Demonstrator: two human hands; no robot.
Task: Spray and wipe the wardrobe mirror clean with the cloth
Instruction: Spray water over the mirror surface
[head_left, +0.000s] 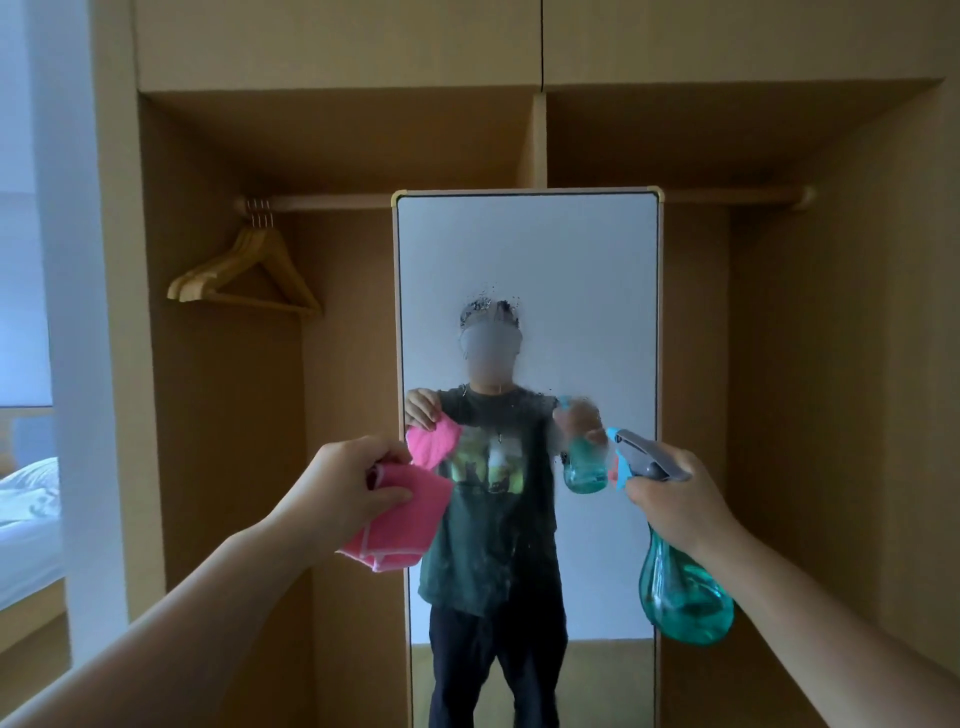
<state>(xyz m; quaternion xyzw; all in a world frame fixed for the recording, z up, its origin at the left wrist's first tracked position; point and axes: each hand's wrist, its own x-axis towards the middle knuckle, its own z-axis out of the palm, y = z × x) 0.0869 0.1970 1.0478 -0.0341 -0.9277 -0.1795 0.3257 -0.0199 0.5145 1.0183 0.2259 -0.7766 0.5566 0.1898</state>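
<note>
Pale wooden wardrobe with open compartments fills the view, and a tall, narrow mirror with a thin light frame stands upright at its centre, in front of the partition. A few wooden coat hangers hang on the clothes rail to the left, and the corner of a white bed shows at the far left edge.

A person faces the glass with both arms raised. The left hand pinches a folded pink cleaning cloth between thumb and curled fingers, holding it just in front of the mirror's left edge, probably so it is ready for wiping. The right hand is wrapped around the neck of a teal translucent plastic spray bottle with a grey trigger head. Its nozzle points at the right side of the glass, close to it, as if aimed to wet that area.

A patch of dark droplets and a misty smear already mark the middle of the mirror. Spraying seems to be underway, and the wiping appears not yet begun.
</note>
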